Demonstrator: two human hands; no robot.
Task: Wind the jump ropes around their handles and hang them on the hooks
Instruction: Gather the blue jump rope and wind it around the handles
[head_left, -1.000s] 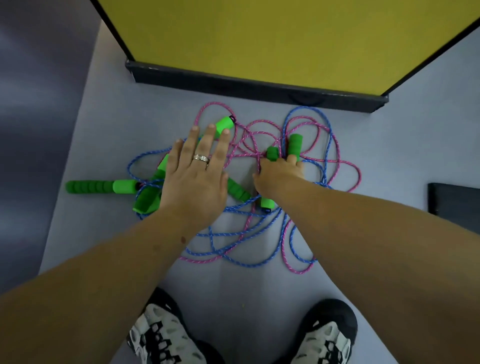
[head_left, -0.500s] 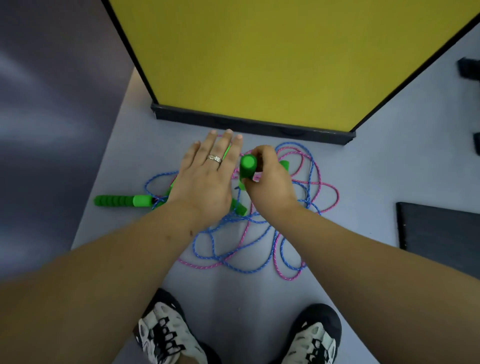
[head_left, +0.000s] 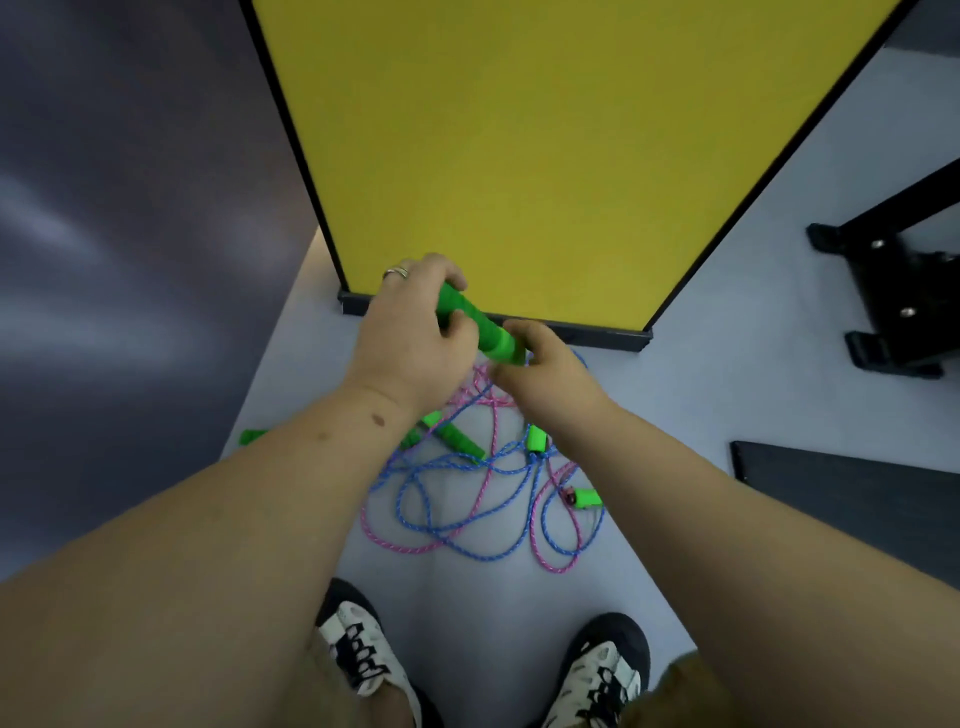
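Both hands held one green handle (head_left: 480, 328) up above the floor (head_left: 701, 364): the left hand (head_left: 410, 332) was wrapped around its top part and the right hand (head_left: 545, 374) pinched its lower end, where a pink cord hung down. The rest of the jump ropes (head_left: 467, 499) lay in a pink and blue tangle on the floor, with more green handles mixed in. The handle looked light, stiff and easy to grab, but the cords looked soft and floppy, so they would likely snag if pulled fast.

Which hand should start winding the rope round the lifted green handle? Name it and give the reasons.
Right, probably. The left hand grips the green handle along its body and can steady it. The right hand pinches its lower end, where the pink rope trails to the floor.
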